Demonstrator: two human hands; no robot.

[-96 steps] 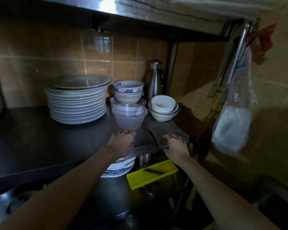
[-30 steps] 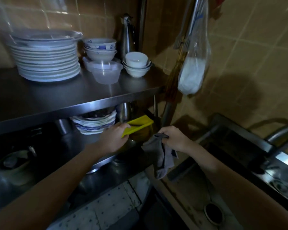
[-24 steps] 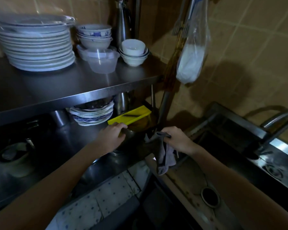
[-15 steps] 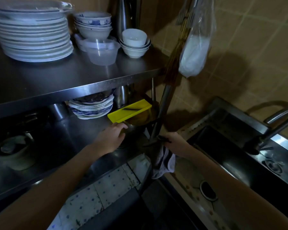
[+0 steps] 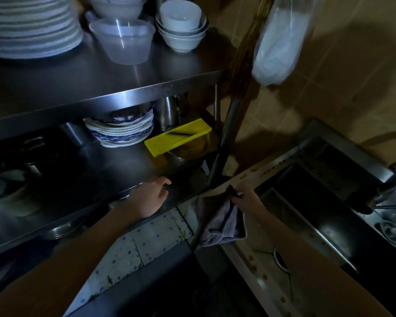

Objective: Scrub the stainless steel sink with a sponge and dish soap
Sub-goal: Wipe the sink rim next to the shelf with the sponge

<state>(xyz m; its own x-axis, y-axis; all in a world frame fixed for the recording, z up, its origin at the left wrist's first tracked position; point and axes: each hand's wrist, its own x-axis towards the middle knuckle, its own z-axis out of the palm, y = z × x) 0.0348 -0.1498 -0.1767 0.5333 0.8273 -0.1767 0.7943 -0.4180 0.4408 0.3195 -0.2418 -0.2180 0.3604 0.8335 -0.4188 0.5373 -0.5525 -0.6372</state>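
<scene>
Right hand (image 5: 245,199) pinching a hanging grey cloth (image 5: 224,223) beside the dark sink (image 5: 325,197), left hand (image 5: 150,197) resting on the lower shelf (image 5: 114,170) edge with fingers relaxed

Crockery on a steel rack (image 5: 229,126).
A stack of white plates (image 5: 30,26) sits at the left end of the upper shelf (image 5: 78,83), with a clear plastic tub (image 5: 124,40) and nested white bowls (image 5: 181,26) near its front right corner. On the lower shelf (image 5: 114,165), blue-patterned plates (image 5: 121,131) sit beside a yellow tray (image 5: 178,139) lying across a metal bowl (image 5: 190,151).
</scene>
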